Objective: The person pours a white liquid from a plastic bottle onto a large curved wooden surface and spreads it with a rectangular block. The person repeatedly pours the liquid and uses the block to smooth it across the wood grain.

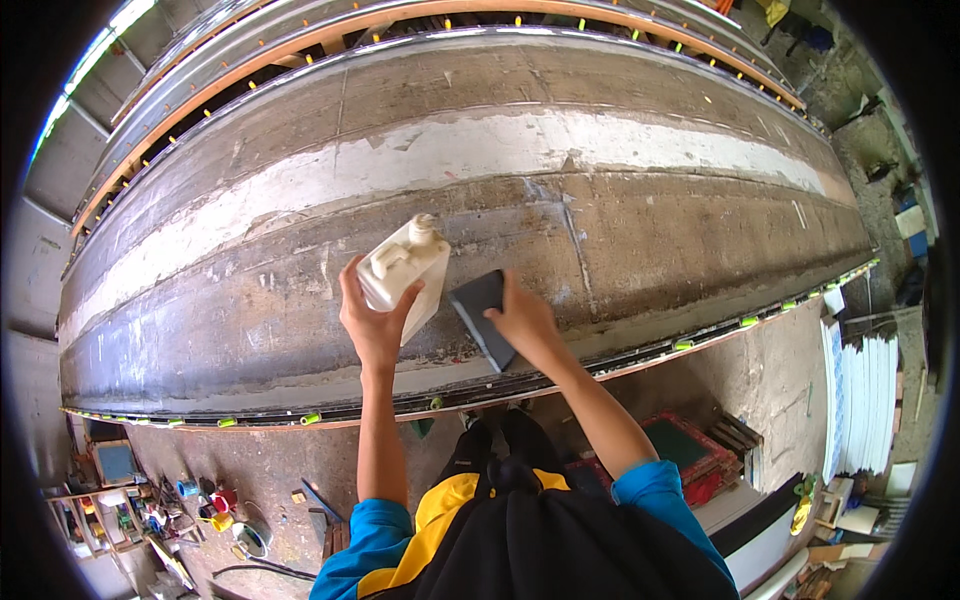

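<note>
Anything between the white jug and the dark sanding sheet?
Nothing lies between them. In the head view only a narrow strip of the bare brown hull shows between the jug in the left hand and the sheet under the right hand.

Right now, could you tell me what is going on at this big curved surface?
A person stands against a long, worn, curved hull, streaked grey and brown with a pale band along it. The left hand holds a cream plastic jug up against the surface, cap upward. The right hand presses a dark flat pad onto the hull just beside the jug. Cans and tools lie scattered on the floor at lower left, and a red crate sits at lower right.
</note>
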`<state>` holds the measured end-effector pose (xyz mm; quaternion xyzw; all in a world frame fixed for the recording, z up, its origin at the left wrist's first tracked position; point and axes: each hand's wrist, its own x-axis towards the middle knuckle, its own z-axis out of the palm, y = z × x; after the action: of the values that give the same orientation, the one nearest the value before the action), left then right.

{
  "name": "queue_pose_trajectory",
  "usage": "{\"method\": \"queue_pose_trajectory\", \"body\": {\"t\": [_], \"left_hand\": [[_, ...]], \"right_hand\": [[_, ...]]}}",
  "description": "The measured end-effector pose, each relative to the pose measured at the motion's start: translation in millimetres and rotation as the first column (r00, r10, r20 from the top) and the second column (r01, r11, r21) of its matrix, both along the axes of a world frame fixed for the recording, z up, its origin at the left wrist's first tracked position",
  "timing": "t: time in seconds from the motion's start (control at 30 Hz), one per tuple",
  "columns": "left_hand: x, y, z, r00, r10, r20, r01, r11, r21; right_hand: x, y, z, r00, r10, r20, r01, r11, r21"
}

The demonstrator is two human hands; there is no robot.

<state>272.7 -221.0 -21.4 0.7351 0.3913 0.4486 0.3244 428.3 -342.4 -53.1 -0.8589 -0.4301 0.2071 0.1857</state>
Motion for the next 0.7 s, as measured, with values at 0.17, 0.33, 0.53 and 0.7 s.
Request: {"method": "queue_pose_trajectory", "body": {"t": [0.17, 0.33, 0.53, 0.7], "left_hand": [[20, -1, 33, 0.95, -0.141, -0.279, 0.174, 0.98, 0.096], [72, -15, 44, 0.764, -0.281, -0.581, 0.41, 0.906, 0.101], [146, -45, 3, 0.505, -0.184, -0.844, 0.609, 0.769, 0.196], [203, -80, -3, 0.314, -0.174, -0.933, 0.636, 0.768, 0.071]], "right_hand": [[92, -55, -5, 0.938, -0.344, -0.046, 0.346, 0.937, 0.043], [176, -111, -18, 0.786, -0.532, -0.316, 0.618, 0.699, 0.36], [226, -148, -16, 0.628, -0.37, -0.685, 0.748, 0.528, 0.402], [264, -181, -20, 0.613, -0.273, -0.741, 0.756, 0.477, 0.449]]}}
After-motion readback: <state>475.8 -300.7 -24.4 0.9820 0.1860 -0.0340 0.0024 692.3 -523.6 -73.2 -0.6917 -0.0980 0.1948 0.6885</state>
